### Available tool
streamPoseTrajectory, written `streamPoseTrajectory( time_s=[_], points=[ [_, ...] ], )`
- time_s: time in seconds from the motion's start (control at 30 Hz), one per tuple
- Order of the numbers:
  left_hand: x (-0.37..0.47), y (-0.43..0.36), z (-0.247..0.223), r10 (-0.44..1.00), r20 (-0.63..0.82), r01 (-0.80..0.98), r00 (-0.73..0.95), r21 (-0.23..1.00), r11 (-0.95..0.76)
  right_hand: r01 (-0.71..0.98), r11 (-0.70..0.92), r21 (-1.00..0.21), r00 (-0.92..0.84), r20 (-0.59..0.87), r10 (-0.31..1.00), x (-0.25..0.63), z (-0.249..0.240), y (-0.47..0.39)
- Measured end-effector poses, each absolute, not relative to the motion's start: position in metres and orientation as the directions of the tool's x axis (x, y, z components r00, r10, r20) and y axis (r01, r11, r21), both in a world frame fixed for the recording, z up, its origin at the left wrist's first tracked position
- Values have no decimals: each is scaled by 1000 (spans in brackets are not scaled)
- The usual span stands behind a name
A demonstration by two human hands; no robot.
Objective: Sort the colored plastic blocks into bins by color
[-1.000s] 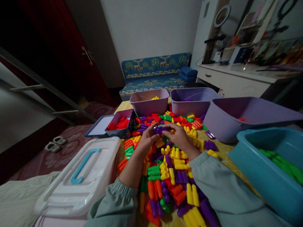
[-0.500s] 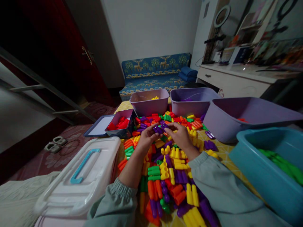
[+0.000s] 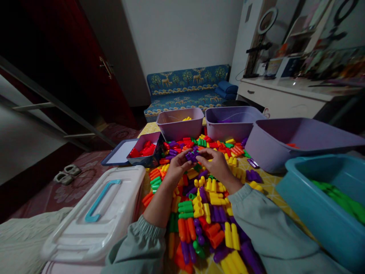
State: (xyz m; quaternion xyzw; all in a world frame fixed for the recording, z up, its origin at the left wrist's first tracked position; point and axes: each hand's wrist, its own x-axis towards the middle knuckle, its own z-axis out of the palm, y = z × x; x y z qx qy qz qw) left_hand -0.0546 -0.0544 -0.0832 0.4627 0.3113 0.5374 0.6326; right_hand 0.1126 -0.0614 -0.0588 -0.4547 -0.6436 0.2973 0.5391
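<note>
My left hand (image 3: 180,165) and my right hand (image 3: 214,163) meet above the middle of a pile of plastic toy building pieces (image 3: 213,194). Between their fingertips is a purple toy building piece (image 3: 192,155), gripped from both sides. Whether it is one piece or two joined together I cannot tell. Beneath and around my hands lie yellow, orange, green, red and purple pieces, some of them stuck together in rows.
Lilac bins (image 3: 182,129) line the far side, with yellow, purple and orange pieces inside. A blue tub (image 3: 319,205) with green pieces stands at right. At left are a box of red pieces (image 3: 144,149) and a white lidded box (image 3: 99,213). Yellow cloth (image 3: 268,190) covers the table.
The purple parts, held slightly apart before, are now closer together between my fingertips. My right hand has shifted slightly to the left.
</note>
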Motion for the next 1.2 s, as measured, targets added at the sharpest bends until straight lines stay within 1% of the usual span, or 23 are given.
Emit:
streamPoseTrajectory(
  time_s=[0.07,0.1,0.37,0.63,0.93,1.2],
  points=[
    [-55,-53,-86,965,105,-383,242,924,-4,261,402,-878,-71,398,915,110,-60,-61],
    [-55,-52,-87,964,104,-377,245,926,-4,257,388,-885,-78,382,921,110,-62,-61],
    [-54,-50,-91,968,84,-345,237,938,4,261,352,-899,-51,351,935,108,-64,-59],
    [-52,-56,-83,968,82,-339,236,941,3,267,349,-898,-47,350,936,108,-67,-59],
    [-51,-56,-83,975,61,-361,212,932,20,266,359,-895,-61,356,932,107,-66,-60],
    [-53,-57,-79,982,43,-327,185,945,20,292,348,-891,-84,339,937,107,-68,-61]
  ],
)
